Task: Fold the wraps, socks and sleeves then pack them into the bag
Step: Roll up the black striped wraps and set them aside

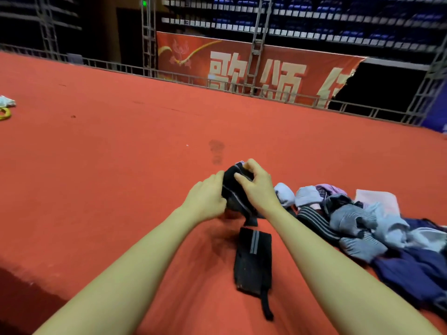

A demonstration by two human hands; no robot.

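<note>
Both hands grasp a black wrap [238, 189] with a grey stripe, bunched up and lifted just above the red carpet [121, 146]. The left hand [208, 198] curls round its left side, thumb and fingers pressed into the cloth; the right hand [256, 183] comes over the top, fingertips pinching the upper edge. Both bare forearms reach forward from the bottom of the view and meet at the wrap. A tail of the wrap hangs down below the hands.

Just in front of the person lies a second black wrap [252, 257], folded flat on the carpet, its narrow strap trailing toward the camera. To the right sits a loose pile of socks and sleeves [358, 221] in white, grey, striped black and navy, with a pink piece at its far edge.

The carpet covers a raised stage. Behind its metal truss railing hangs a red banner [242, 66] with large pale Chinese characters, "歌颂" readable. Dark tiered seating rises beyond.
</note>
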